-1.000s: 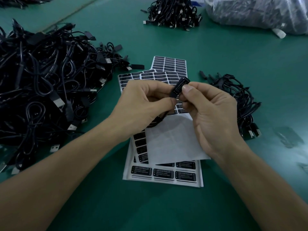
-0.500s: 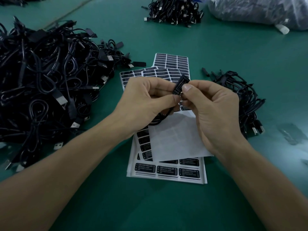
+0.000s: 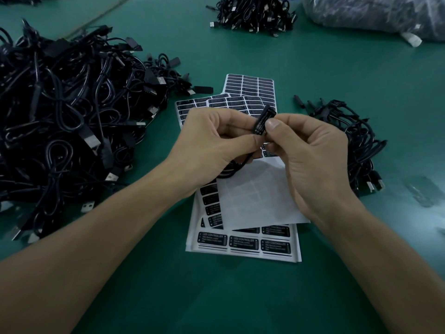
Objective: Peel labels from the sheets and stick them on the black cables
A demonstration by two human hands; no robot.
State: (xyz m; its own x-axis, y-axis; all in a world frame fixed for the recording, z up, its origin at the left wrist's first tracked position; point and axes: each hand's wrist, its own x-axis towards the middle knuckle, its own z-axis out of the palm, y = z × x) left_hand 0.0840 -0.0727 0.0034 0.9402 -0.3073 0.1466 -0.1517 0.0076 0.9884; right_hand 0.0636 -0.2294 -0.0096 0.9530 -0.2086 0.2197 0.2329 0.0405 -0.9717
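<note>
All you really see of the person is two bare arms: left forearm (image 3: 96, 237) and right forearm (image 3: 375, 249), bare right to the frame edge. Left hand (image 3: 216, 141) and right hand (image 3: 310, 160) are bare too, and the right thumbnail (image 3: 272, 123) looks short and plain.

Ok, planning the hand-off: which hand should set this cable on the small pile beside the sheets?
Right, probably: the right hand pinches the controller block and is nearer the small pile; the left hand is farther.

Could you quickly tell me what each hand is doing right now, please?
Left hand: closed, pinching the black cable at its labelled end.
Right hand: closed, pinching that same end.
</note>
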